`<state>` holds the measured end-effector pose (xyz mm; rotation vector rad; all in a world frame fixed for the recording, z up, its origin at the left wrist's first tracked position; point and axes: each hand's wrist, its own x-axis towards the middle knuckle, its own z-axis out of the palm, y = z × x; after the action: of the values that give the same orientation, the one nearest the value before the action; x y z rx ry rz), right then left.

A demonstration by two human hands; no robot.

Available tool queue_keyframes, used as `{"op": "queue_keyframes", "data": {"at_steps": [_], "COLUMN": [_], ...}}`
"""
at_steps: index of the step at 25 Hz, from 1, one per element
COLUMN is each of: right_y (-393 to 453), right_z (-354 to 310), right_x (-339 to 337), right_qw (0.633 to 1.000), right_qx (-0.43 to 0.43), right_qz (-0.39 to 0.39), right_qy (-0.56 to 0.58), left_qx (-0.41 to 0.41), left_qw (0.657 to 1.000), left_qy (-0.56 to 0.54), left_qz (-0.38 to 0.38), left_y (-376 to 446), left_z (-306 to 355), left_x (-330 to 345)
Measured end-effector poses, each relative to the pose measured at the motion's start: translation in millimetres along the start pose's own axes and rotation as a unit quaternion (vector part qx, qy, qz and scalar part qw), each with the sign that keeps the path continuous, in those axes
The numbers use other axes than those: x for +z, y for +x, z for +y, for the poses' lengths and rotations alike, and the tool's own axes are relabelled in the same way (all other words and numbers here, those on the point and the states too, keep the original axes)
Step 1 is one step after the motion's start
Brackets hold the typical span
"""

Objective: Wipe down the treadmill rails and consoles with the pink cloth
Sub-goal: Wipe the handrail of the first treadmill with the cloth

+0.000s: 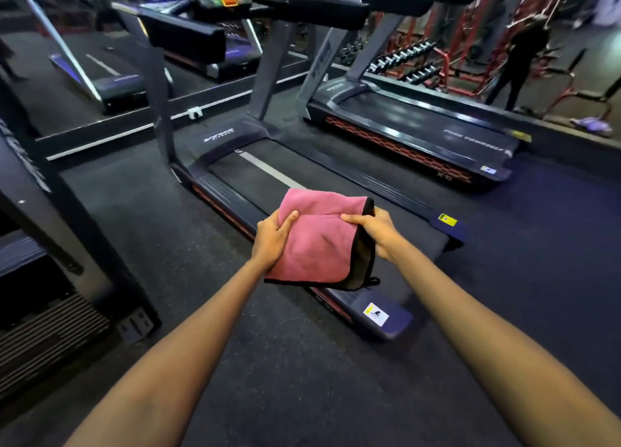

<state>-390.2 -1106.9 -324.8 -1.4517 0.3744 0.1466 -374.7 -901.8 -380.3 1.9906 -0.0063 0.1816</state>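
A folded pink cloth (pixel 319 238) with black edging hangs in the air between both hands, above the rear of the nearest treadmill's belt (pixel 248 181). My left hand (pixel 274 236) grips its left edge, thumb on top. My right hand (pixel 376 230) grips the right edge, thumb laid over the fold. That treadmill's padded black left rail (pixel 183 38) and right rail (pixel 312 8) stick out toward me at the top of the view, with the console (pixel 225 0) and its orange button behind them.
A second treadmill (pixel 413 134) stands to the right, and a dark machine frame (pixel 50 211) crowds the left edge. A mirror wall (pixel 84 60) reflects treadmills behind. A dumbbell rack (pixel 406 60) and a person in black (pixel 517 60) are at the far right. Dark rubber floor lies between.
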Motion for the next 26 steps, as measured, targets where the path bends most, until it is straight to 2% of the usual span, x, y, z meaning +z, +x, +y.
{"op": "queue_keyframes", "data": {"at_steps": [7, 14, 22, 26], "right_y": [24.2, 110.5, 302.8, 390.8], "right_z": [-12.7, -18.3, -68.5, -109.9], "right_x": [-155.6, -235.6, -292.3, -296.0], "right_qw": [0.998, 0.998, 0.988, 0.981], "right_qx": [-0.013, -0.016, -0.037, -0.036], "right_qz": [0.056, 0.046, -0.048, -0.103], "right_qy": [-0.025, -0.032, -0.140, -0.157], "left_qx": [0.009, 0.015, -0.055, -0.080], "left_qw": [0.999, 0.998, 0.997, 0.991], "left_qy": [0.004, 0.047, -0.024, -0.042], "left_qz": [-0.034, -0.028, 0.058, 0.093], "left_y": [-7.1, 51.1, 179.9, 244.2], "left_z": [55.7, 66.7, 58.0, 76.5], "left_x": [152.4, 247.9, 362.0, 386.5]}}
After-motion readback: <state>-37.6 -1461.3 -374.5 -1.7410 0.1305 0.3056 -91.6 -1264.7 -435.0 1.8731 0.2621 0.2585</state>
